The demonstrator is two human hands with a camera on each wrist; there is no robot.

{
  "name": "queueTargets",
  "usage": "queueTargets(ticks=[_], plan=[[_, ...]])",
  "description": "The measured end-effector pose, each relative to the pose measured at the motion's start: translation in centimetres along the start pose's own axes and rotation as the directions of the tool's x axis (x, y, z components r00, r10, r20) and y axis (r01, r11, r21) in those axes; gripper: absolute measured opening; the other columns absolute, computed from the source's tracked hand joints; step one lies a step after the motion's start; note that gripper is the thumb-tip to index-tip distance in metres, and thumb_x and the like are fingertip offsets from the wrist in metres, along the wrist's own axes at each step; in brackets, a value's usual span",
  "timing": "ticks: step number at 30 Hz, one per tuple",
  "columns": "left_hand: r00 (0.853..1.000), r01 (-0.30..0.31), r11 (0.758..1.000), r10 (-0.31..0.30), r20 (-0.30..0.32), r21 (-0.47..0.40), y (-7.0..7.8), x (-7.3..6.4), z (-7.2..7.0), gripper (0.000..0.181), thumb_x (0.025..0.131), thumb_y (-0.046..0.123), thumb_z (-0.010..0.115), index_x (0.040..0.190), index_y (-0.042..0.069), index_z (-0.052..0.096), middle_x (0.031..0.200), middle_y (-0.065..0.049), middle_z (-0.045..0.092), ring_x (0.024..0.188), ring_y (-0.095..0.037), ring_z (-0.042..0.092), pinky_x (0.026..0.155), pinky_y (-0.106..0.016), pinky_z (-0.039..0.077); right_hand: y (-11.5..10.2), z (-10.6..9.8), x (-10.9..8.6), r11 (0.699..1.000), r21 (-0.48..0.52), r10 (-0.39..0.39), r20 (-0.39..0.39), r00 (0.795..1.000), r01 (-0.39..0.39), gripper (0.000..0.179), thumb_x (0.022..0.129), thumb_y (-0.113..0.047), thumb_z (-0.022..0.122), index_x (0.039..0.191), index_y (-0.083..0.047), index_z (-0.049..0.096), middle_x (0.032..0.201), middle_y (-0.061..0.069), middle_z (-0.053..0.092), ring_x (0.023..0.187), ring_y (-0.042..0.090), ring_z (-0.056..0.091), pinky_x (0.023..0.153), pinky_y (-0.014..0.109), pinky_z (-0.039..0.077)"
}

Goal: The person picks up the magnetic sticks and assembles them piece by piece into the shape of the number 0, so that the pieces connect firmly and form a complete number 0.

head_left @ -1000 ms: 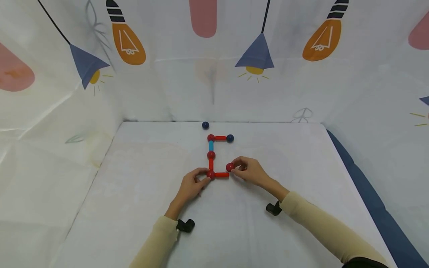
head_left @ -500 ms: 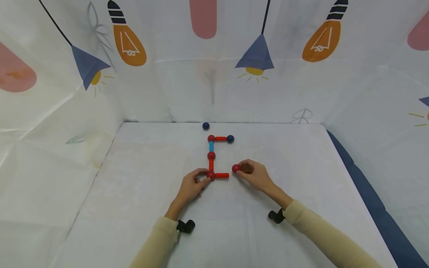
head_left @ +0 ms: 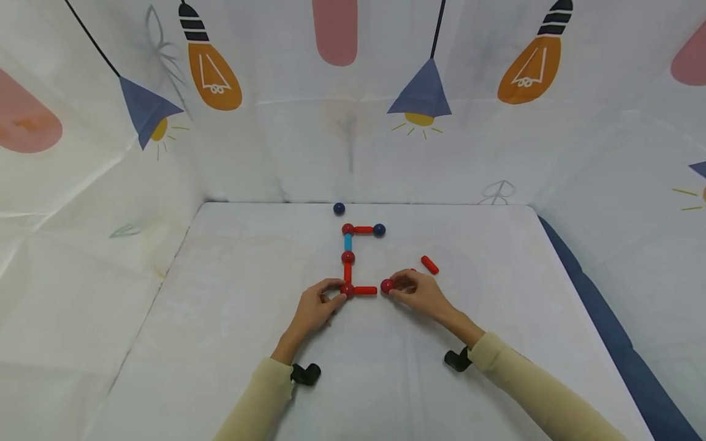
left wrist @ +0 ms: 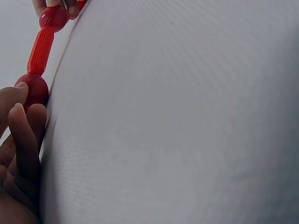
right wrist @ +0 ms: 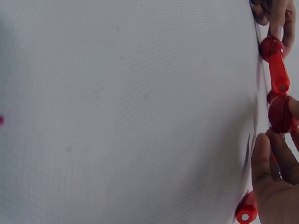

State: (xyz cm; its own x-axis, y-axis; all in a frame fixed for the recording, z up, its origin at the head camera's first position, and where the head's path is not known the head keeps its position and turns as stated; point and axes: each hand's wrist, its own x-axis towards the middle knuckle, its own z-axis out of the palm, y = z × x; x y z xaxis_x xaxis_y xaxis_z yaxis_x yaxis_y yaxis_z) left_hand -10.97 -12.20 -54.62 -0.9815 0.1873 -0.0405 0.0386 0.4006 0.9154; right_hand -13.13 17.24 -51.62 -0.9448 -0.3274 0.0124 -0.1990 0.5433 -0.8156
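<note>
A magnetic construction of sticks and balls lies flat on the white table. Its lower corner is a red ball, which my left hand pinches between thumb and fingers. From that ball a red stick points right. Just off the stick's free end, with a small gap in the head view, my right hand holds another red ball by its fingertips. Upward from the corner run a red stick, a red ball, a blue stick and a top red ball.
At the top, a red stick leads to a dark blue ball. A loose dark blue ball sits near the table's back edge. Beyond my right hand lies a loose red stick; another red piece is mostly hidden by the hand.
My right hand moved right with its red ball, then slightly back toward the stick's end. A loose red stick and a red piece now show beyond it. My left hand stayed put.
</note>
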Motion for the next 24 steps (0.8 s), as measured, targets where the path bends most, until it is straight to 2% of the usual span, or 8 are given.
queueTargets(ticks=[5,14,20,24], plan=[[1.0,-0.004,1.0,0.004,-0.003,-0.002,0.0,0.0,0.0,0.033,0.096,0.021,0.074,0.129,0.019,0.069,0.118,-0.007,0.07,0.047,-0.013,0.054,0.044,-0.026,0.048,-0.2,0.4,0.0,1.0,-0.017,-0.007,0.022,1.0,0.008,0.028,0.091,-0.019,0.079,0.117,-0.013,0.071,0.106,0.001,0.075,0.098,0.016,0.07,0.086,0.03,0.059],[1.0,0.002,1.0,-0.002,-0.004,-0.001,0.4,-0.1,0.1,0.033,0.096,0.02,0.074,0.129,0.018,0.069,0.119,-0.008,0.069,0.047,-0.014,0.053,0.044,-0.025,0.048,-0.1,0.5,0.0,0.999,-0.038,-0.022,0.038,0.999,0.023,0.027,0.092,-0.019,0.079,0.117,-0.013,0.071,0.106,0.0,0.075,0.097,0.015,0.069,0.085,0.027,0.058],[1.0,-0.004,1.0,0.004,-0.006,-0.007,0.3,-0.2,0.1,0.033,0.096,0.021,0.074,0.128,0.018,0.069,0.119,-0.007,0.069,0.046,-0.014,0.053,0.044,-0.026,0.048,-0.6,-0.3,0.1,0.995,-0.072,-0.058,0.075,0.996,0.063,0.026,0.093,-0.015,0.077,0.118,-0.009,0.071,0.108,0.003,0.074,0.094,0.016,0.068,0.086,0.029,0.06],[1.0,-0.006,1.0,0.006,-0.008,-0.005,0.2,-0.2,0.1,0.032,0.096,0.021,0.075,0.128,0.019,0.069,0.118,-0.007,0.069,0.046,-0.014,0.054,0.044,-0.027,0.048,-0.8,-1.4,0.4,0.989,-0.111,-0.098,0.042,0.994,0.102,0.027,0.093,-0.012,0.076,0.118,-0.005,0.071,0.104,0.004,0.074,0.09,0.016,0.068,0.081,0.028,0.06]])
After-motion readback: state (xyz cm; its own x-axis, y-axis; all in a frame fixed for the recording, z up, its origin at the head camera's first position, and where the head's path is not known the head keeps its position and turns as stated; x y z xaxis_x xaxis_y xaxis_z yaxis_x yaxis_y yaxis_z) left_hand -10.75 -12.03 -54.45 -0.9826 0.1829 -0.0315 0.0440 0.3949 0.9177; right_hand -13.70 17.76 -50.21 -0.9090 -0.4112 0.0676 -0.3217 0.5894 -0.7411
